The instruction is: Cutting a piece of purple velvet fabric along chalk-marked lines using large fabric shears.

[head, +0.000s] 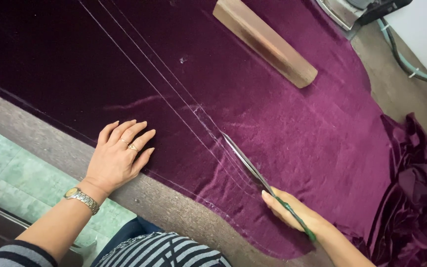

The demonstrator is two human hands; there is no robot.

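Gripping scissors [253,170] along chalk lines, right hand [292,210] cuts velvet [297,128] (left hand [117,158] flat, fingers spread, near the table edge [40,143]).

Your left hand [117,158] is lying flat, palm down, fingers together and pointing up and right, two rings showing on one finger; its wrist is wearing a metal watch; your right hand [292,212] is curling closed, index finger stretching forward, forearm running off the lower right.
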